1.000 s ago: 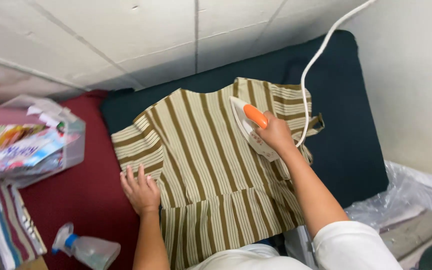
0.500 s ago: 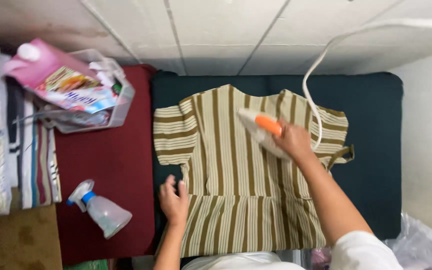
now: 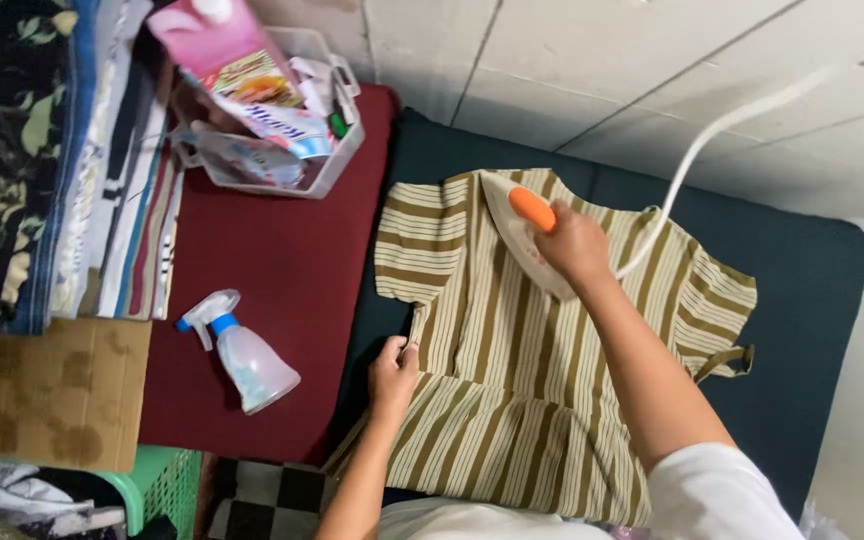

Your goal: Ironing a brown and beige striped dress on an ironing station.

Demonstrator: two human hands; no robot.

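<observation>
So the right hand [image 3: 574, 243] is wrapped around the orange handle of a white iron [image 3: 517, 232], which sits flat on the upper chest of an olive-and-cream striped dress [image 3: 542, 350] spread over a dark teal padded surface [image 3: 812, 300], with the white cord [image 3: 697, 160] looping up off to the right. The left hand [image 3: 393, 375] is pinching the dress's edge at the waist, just below the sleeve, and there's a clear spray bottle [image 3: 242, 352] lying on the dark red cloth [image 3: 272, 270] nearby, well apart from both hands
</observation>
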